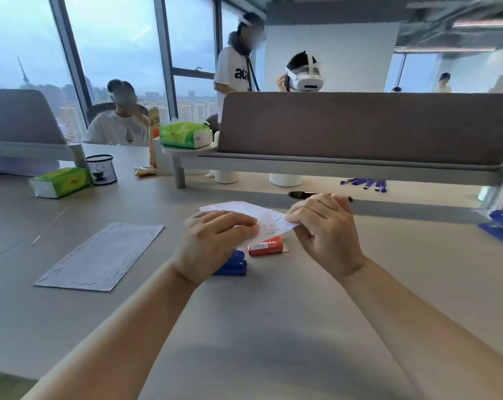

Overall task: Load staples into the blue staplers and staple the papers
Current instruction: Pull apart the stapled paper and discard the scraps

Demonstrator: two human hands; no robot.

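Observation:
A small stack of white papers (261, 216) is held above the desk between both hands. My left hand (212, 243) grips its left side with the fingers curled over the top. My right hand (325, 229) pinches its right corner. Under my left hand lies a blue stapler (234, 265), partly hidden by the wrist. A red staple box (266, 246) sits just right of it, below the papers. A second blue stapler (501, 229) lies at the desk's far right edge. Another sheet of paper (103, 256) with many staples along its border lies flat to the left.
A grey desk divider (360, 128) with a shelf runs across the back. Two green tissue packs (61, 181) (185, 134), a black mesh cup (101, 168) and blue pens (365, 183) sit behind. Three people are beyond the divider and to the left.

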